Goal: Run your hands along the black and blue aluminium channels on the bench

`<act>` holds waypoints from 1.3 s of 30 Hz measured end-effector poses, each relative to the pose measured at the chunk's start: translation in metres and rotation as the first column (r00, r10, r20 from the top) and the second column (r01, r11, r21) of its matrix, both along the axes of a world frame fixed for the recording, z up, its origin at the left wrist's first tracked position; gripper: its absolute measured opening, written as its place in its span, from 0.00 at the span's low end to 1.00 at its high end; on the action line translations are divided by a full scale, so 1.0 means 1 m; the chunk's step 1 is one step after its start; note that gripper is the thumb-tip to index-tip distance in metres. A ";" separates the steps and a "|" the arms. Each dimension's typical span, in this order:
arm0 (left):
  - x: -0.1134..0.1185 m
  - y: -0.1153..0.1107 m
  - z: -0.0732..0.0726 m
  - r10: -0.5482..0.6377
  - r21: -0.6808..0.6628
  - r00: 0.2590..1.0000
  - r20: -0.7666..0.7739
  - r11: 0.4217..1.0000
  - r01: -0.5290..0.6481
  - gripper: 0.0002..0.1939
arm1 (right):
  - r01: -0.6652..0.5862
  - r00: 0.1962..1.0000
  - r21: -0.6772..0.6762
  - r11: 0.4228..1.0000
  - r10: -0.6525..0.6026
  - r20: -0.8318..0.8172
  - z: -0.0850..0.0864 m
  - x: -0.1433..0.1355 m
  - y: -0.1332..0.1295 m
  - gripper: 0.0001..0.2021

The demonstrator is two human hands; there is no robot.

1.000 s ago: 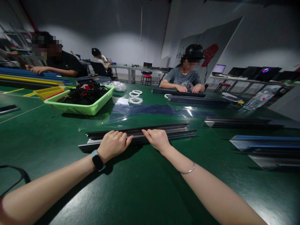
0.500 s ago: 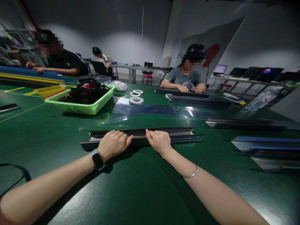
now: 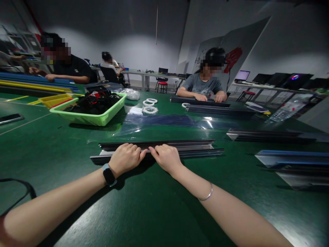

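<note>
A long dark metal profile [image 3: 195,147] lies crosswise on the green table [image 3: 144,212], with a pale inner channel between its two raised edges. My left hand [image 3: 126,158], with a watch at the wrist, is closed over its left half. Just to the right, near the middle of the profile, my right hand [image 3: 166,158] is closed on it too. The two thumbs point at each other and almost touch. Both sets of fingertips are hidden behind the far edge of the profile.
Beyond the profile lies clear plastic film [image 3: 164,120]. A green basket [image 3: 102,118] of dark parts stands at the back left, beside white tape rolls [image 3: 150,110]. More profiles [image 3: 295,161] lie at the right. A person [image 3: 205,85] handles another profile across the table.
My right hand has slid left along the profile, closer to my left hand. My left hand keeps its grip in nearly the same place.
</note>
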State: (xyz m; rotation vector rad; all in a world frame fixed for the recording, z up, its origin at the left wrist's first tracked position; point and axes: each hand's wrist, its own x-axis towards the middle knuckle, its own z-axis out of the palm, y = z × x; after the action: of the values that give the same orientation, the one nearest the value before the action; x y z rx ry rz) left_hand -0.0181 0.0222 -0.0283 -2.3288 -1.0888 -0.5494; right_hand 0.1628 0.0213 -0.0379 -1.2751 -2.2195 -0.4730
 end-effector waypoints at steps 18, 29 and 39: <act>-0.001 0.000 0.000 0.056 -0.028 0.997 0.052 0.998 -0.054 0.19 | 0.137 0.991 0.074 0.988 -0.137 -0.005 -0.002 0.030 0.021 0.23; 0.000 0.001 -0.006 -0.021 0.008 0.999 -0.044 1.000 0.022 0.19 | -0.012 1.000 0.053 0.999 0.011 0.029 0.000 0.014 0.003 0.21; 0.005 -0.006 -0.002 -0.015 -0.006 1.000 0.020 1.000 0.015 0.17 | 0.022 0.999 0.023 0.999 -0.023 0.032 0.003 0.010 0.004 0.21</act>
State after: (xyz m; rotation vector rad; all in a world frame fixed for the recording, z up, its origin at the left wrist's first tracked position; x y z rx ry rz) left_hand -0.0131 0.0167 -0.0299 -2.3433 -1.0841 -0.5773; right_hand 0.1729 0.0253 -0.0351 -1.2904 -2.2219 -0.5294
